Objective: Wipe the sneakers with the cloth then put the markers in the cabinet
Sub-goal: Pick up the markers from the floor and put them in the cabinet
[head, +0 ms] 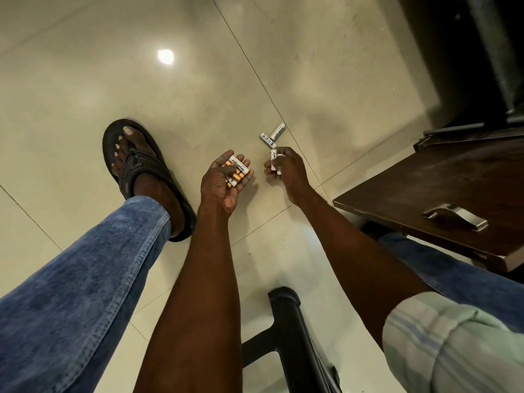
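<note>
My left hand (224, 184) is palm up just above the tiled floor, its fingers cupped round several short white and orange markers (237, 172). Just to its right, my right hand (286, 168) pinches one white marker (274, 158) between thumb and fingers. Two more white markers (272, 135) lie on the floor just beyond my right hand, one crossing the other's end. The dark wooden cabinet (442, 194) with a metal handle (455, 217) stands at the right, its door swung out over my right leg. No sneakers or cloth are in view.
My left foot in a dark sandal (139, 171) rests on the floor to the left of my hands. A black chair leg (295, 330) stands at the bottom centre. Dark furniture (465, 61) fills the upper right corner.
</note>
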Available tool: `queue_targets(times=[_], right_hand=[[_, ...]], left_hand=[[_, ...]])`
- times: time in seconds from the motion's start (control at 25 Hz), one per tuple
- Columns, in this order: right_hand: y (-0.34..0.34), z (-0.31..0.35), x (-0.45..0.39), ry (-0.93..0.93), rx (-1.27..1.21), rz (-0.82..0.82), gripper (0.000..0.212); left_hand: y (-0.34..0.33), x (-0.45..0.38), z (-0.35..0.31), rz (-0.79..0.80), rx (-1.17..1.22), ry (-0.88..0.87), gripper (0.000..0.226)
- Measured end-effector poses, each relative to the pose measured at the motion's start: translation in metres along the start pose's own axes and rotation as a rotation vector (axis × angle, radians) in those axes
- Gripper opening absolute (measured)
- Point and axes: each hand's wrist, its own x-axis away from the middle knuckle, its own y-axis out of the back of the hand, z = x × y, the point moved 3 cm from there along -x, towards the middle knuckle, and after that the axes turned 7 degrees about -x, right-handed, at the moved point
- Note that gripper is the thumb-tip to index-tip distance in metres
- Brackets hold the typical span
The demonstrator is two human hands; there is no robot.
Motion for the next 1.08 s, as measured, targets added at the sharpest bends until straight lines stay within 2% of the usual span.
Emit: queue_targets(times=[0.08,0.12,0.16,0.24,0.32,0.4,0.48,0.56,0.64,0.68,0.76,0.8,0.88,1.0,1.08], right_hand=[[-0.006,0.011,-0.005,-0.023,-0.087,-0.032,0.010],[-0.011,0.018,-0.009,0.020,-0.010,-0.057,0.006],[-0.017,0.024,-0.014,0.119,0.172,-0.091,0.008],[-0.025,0.035,-0.021,0.380,0.702,-0.129,0.010],[-0.028,0.032,-0.027,0.501,1.145,-0.034,0.019],[-0.026,0.025,-0.029,0.548,1.293,0.053,0.020],[-0.025,0.021,-0.025,0.509,1.110,0.082,0.012],[-0.018,0.015,-0.016,0.249,0.618,0.077,0.018],[-0.007,0.003,-0.007,-0.037,0.075,0.070,0.012],[-0.003,0.000,-0.004,-0.119,-0.122,0.074,0.008],[0.005,0.003,-0.004,-0.160,-0.318,0.050,0.003],[0.007,0.007,-0.007,-0.158,-0.347,0.016,0.007],[0.009,0.020,-0.020,-0.073,-0.225,-0.094,0.016],[0.010,0.040,-0.040,0.097,0.249,-0.299,0.025],[0.007,0.042,-0.049,0.112,0.574,-0.315,0.037]], left_hand=[[0.000,0.001,0.000,-0.002,0.005,-0.001,0.033],[0.001,0.001,0.000,-0.004,0.010,0.000,0.033],[0.001,0.001,0.000,-0.005,0.017,-0.001,0.033],[0.001,0.001,0.000,-0.005,0.028,-0.001,0.033],[0.000,0.001,-0.001,-0.004,0.032,-0.006,0.033],[-0.005,0.000,-0.002,0.007,0.028,-0.016,0.032],[-0.008,0.000,-0.003,0.013,0.029,-0.017,0.032],[-0.010,-0.001,-0.004,0.014,0.030,-0.017,0.032],[-0.010,-0.002,-0.005,0.013,0.022,-0.015,0.033],[-0.010,-0.002,-0.004,0.011,0.018,-0.014,0.033],[-0.009,-0.001,-0.003,0.008,0.017,-0.013,0.033],[-0.008,-0.001,-0.002,0.007,0.017,-0.012,0.033],[-0.008,-0.002,-0.001,0.007,0.012,-0.005,0.033],[-0.012,-0.001,0.001,0.013,-0.006,-0.001,0.031],[-0.014,-0.001,0.002,0.018,-0.022,0.000,0.029]])
